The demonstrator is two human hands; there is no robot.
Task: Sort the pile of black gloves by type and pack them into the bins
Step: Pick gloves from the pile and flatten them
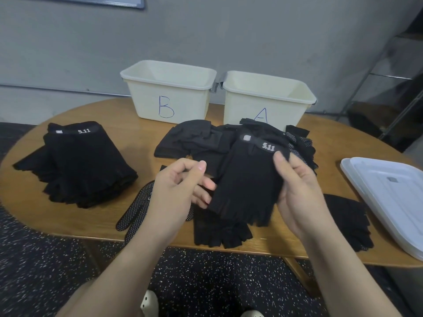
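Grey wall stood behind an oval wooden table on a speckled dark floor. Over the near middle of the table, the right hand gripped a black fingerless glove marked 5.11, thumb on top near the cuff and fingers curled beneath. The left hand touched the glove's left edge with loosely extended fingers, its thumb raised and holding nothing. Under and behind the hands lay the unsorted pile of gloves; a dotted glove lay at the near edge. To the left sat a neat stack of fingerless gloves. At the far side stood bin B on the left and bin A just beside it on the right. White lids rested at the right end.
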